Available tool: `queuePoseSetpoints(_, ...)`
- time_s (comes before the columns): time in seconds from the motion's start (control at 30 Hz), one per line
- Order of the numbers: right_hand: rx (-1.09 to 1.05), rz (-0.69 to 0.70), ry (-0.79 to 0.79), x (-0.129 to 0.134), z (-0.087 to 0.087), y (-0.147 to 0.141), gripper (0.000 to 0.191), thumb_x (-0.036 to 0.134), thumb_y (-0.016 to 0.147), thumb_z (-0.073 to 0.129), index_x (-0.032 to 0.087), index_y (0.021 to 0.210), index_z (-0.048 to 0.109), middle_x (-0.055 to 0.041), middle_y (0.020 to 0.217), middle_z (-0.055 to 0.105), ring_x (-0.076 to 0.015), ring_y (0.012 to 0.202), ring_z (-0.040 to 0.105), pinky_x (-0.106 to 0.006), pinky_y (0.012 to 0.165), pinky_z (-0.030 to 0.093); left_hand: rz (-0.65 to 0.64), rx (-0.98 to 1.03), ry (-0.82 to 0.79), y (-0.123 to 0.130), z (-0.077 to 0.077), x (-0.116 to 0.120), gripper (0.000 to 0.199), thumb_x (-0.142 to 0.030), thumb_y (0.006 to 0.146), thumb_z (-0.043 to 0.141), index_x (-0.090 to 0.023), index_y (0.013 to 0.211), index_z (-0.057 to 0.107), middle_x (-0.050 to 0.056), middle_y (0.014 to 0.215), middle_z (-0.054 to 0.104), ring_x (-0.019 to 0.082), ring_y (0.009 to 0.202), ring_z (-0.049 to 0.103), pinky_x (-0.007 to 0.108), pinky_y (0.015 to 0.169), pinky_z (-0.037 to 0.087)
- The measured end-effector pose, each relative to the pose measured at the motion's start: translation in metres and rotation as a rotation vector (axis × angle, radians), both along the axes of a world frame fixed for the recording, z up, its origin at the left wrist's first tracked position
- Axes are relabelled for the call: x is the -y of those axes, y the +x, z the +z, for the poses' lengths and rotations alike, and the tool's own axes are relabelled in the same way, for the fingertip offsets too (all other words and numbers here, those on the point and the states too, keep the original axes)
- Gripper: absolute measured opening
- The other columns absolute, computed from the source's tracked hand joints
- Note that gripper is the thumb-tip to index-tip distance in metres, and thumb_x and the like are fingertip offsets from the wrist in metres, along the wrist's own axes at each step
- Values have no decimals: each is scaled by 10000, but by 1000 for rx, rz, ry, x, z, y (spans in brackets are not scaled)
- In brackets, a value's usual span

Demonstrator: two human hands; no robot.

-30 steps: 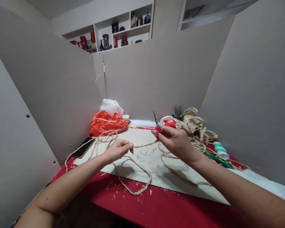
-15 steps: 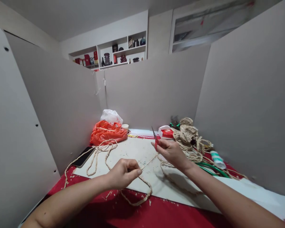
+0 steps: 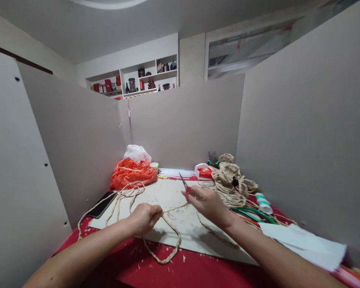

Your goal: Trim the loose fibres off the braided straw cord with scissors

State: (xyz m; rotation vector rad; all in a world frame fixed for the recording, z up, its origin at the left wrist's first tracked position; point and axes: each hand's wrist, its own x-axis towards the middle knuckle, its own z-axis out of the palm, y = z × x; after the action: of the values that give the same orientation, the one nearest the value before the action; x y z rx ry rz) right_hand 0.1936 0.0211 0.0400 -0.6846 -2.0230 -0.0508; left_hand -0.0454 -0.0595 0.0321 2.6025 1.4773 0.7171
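Note:
My left hand (image 3: 147, 218) is closed on a braided straw rope (image 3: 176, 241), which loops down below it over the board's front edge. A stretch of the rope runs from my left fingers across to my right hand (image 3: 208, 204). In that right hand is a pair of scissors (image 3: 184, 183) with red handles, its blades pointing up and to the left. My right fingers are wrapped round the handles, and the rope passes at or under them; the exact contact is hidden. Both hands are held over a pale board (image 3: 165, 192) strewn with straw bits.
Coils of rope (image 3: 228, 176) lie at the right, by a red and white box (image 3: 203, 172), green handles (image 3: 258, 214) and a white-and-teal roll (image 3: 263, 203). At the left are an orange plastic bag (image 3: 133, 175), a paper cup (image 3: 154, 166) and a phone (image 3: 103, 205). Grey partitions (image 3: 180, 128) enclose the table.
The view has tilted up and shifted right. My hands have drawn slightly apart, and the rope stretch between them looks longer. Both hands keep their hold.

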Motion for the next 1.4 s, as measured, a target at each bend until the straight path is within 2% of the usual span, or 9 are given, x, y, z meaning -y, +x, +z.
queuePoseSetpoints(0.3,-142,24,-146,-10,-13,6,445,489,870,492,199,537,441,38,463,425,-93,436,348,-229,450,300,-214,-120,191,18,7,30,195,-170,820,404,-201,629,374,-51,510,296,100,468,268,236,473,208)
queuePoseSetpoints(0.53,-276,97,-258,7,1,5,445,502,839,539,196,537,425,41,487,364,-96,462,322,-235,447,281,-55,-163,222,-9,3,15,222,-191,855,390,-194,645,464,-23,527,398,118,493,341,240,502,238)
queuePoseSetpoints(0.73,-352,104,-350,16,20,-2,475,552,815,535,204,526,389,44,488,312,-97,477,284,-245,448,255,58,-76,70,-20,9,6,243,-207,849,447,-187,642,574,20,582,557,136,546,481,249,567,331)
queuePoseSetpoints(0.83,-353,135,-401,18,17,-12,480,557,811,533,204,528,372,39,501,334,-95,492,284,-244,459,258,71,23,-61,-17,17,2,207,-283,845,497,-179,876,674,64,750,677,179,662,591,275,633,409)
queuePoseSetpoints(0.93,-352,180,-445,19,10,-25,468,548,803,547,197,535,390,38,520,367,-92,506,303,-240,477,274,39,132,-174,-1,26,1,445,-358,836,538,-159,1234,565,117,1054,689,222,921,632,307,771,464)
queuePoseSetpoints(1.0,-346,215,-467,21,5,-32,454,536,796,561,191,540,414,39,528,386,-91,512,320,-238,486,286,-12,251,-247,16,30,0,502,-388,828,561,-156,1272,532,123,1124,667,225,993,617,320,823,467)
queuePoseSetpoints(1.13,-345,257,-493,24,4,-36,437,524,798,562,184,550,446,39,530,409,-91,513,349,-234,493,302,-123,708,-496,48,32,-3,391,-396,757,646,-124,1035,604,58,817,671,140,670,593,264,639,462)
queuePoseSetpoints(1.23,-367,249,-513,25,7,-32,463,563,793,553,185,552,435,39,527,408,-89,506,354,-231,485,310,-107,761,-542,57,33,-4,335,-448,777,611,-131,880,586,-20,615,571,50,431,373,195,445,305)
queuePoseSetpoints(1.4,-385,193,-568,11,5,-17,493,620,783,526,190,562,432,43,499,405,-82,461,347,-226,448,304,-51,788,-615,53,33,-3,318,-447,729,662,-140,765,584,-76,481,418,39,409,242,199,408,163)
